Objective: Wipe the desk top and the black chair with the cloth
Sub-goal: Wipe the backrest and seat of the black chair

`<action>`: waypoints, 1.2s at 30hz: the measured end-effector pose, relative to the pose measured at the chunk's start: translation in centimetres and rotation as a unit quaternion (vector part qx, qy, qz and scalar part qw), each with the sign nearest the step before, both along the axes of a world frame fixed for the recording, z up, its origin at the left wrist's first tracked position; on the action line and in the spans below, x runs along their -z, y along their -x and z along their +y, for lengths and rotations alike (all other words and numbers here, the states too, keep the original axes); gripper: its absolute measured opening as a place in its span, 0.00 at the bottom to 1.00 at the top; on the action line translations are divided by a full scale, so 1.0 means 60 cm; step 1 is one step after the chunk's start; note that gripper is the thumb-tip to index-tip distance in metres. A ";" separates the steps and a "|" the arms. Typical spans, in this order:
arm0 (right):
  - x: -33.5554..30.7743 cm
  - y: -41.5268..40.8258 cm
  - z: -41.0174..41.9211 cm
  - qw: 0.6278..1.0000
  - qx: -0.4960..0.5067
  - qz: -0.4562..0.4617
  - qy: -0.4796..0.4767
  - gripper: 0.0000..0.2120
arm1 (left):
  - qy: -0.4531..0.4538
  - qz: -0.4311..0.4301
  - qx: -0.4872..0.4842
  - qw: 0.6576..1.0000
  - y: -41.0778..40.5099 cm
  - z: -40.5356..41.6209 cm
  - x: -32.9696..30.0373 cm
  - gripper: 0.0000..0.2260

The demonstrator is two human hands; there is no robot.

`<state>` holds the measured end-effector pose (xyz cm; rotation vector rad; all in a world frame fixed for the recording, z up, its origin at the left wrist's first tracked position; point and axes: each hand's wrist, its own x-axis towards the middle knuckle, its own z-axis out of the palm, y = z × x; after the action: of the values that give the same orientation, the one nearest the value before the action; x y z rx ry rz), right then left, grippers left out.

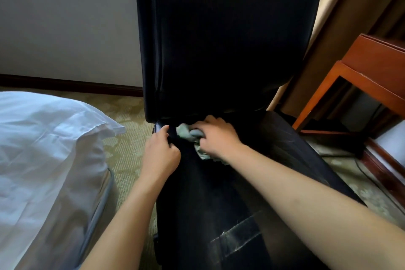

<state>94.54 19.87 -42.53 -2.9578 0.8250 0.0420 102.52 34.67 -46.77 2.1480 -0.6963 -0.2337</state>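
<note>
The black chair (219,39) fills the middle of the view, its tall backrest upright and its seat (219,199) running toward me. My right hand (215,136) grips a crumpled pale green cloth (186,133) and holds it against the back of the seat, at the gap under the backrest. My left hand (161,153) grips the seat's left edge near its back corner, fingers curled over the rim. A strip of grey tape (236,237) lies on the seat's front part.
A bed with white linen (48,160) stands close on the left. A red-brown wooden desk (368,72) stands on the right, a curtain (341,17) behind it. Patterned green carpet (127,138) shows between bed and chair. A grey wall is behind.
</note>
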 end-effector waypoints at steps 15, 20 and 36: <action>-0.005 0.134 -0.204 0.976 0.208 0.007 -0.058 0.23 | -0.017 0.012 0.008 1.000 -0.008 0.012 0.008 0.27; -0.006 0.035 -0.120 0.980 0.200 0.003 -0.011 0.23 | -0.035 -0.006 0.021 0.999 -0.008 0.015 0.012 0.27; -0.004 0.026 -0.213 0.992 0.124 0.018 0.001 0.23 | -0.072 -0.094 0.024 0.993 -0.019 0.007 0.029 0.19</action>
<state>92.98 7.10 -42.27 -2.8384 1.1913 0.0800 103.65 35.10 -48.54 2.3138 -0.8615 -0.1111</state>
